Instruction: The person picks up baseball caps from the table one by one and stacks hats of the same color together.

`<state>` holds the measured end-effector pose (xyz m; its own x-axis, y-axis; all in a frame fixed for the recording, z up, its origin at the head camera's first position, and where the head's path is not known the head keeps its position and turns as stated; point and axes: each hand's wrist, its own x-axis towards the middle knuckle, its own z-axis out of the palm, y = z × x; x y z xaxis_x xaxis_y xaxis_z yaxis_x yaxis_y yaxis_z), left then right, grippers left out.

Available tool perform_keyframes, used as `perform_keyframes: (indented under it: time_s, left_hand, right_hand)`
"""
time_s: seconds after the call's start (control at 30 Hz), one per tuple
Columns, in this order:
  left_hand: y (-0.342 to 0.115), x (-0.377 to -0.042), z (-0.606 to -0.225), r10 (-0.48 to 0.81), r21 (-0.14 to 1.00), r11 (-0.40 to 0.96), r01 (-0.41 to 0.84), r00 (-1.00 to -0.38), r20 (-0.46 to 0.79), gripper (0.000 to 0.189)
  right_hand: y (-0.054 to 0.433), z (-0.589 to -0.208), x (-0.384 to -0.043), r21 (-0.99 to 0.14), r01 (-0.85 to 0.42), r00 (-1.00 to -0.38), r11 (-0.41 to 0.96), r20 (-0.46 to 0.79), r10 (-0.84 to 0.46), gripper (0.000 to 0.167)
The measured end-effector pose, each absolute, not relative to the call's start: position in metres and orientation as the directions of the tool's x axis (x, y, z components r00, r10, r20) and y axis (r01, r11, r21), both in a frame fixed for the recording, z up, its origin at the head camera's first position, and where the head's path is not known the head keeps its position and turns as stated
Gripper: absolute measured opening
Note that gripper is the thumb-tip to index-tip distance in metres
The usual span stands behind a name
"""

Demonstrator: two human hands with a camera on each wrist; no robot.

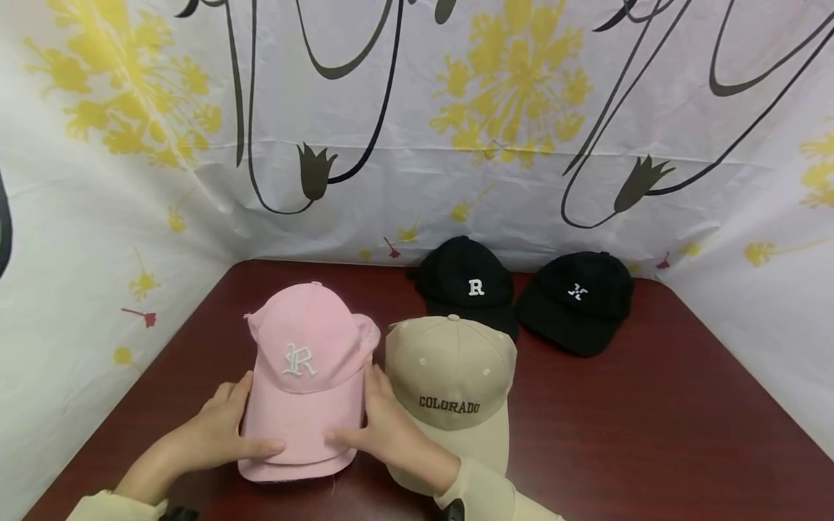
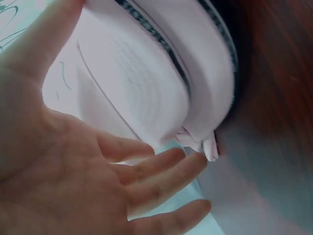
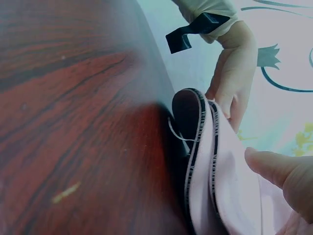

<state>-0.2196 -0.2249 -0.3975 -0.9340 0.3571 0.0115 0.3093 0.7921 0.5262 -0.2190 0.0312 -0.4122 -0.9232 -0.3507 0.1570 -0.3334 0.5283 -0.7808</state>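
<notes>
Two pink caps sit nested on the table's left side. The upper pink cap (image 1: 302, 412) bears a white R, and the lower pink cap's brim (image 1: 270, 473) shows beneath it. My left hand (image 1: 207, 438) lies along their left side, thumb on the upper brim and fingers extended. On the other side, my right hand (image 1: 384, 427) has straight fingers against the caps and its thumb over the brim. Both stacked brims (image 3: 201, 166) show their dark inner trim in the right wrist view. A beige COLORADO cap (image 1: 449, 362) is right beside, partly covered by my right forearm.
Behind the beige cap lies a black cap with a white R (image 1: 462, 271). To its right is another black cap (image 1: 580, 304) with a white emblem. The dark red table (image 1: 625, 427) meets a patterned white cloth (image 1: 404, 195) at the back and sides.
</notes>
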Motion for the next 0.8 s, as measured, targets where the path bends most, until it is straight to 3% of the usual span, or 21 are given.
perform_keyframes:
  time_s: [0.23,0.8]
  left_hand:
    - [-0.216,-0.219,-0.390,0.329,0.521,0.777,0.352,-0.934,0.140,0.115]
    - [-0.184,-0.217,-0.345,0.340,0.562,0.702,0.438,-0.899,0.277,0.106]
  right_hand:
    - [0.040,-0.400,-0.217,-0.785,-0.345,-0.914,0.515,0.155,-0.375,0.103]
    - [0.068,-0.353,-0.201,-0.762,-0.399,-0.886,0.510,0.175,-0.430,0.094]
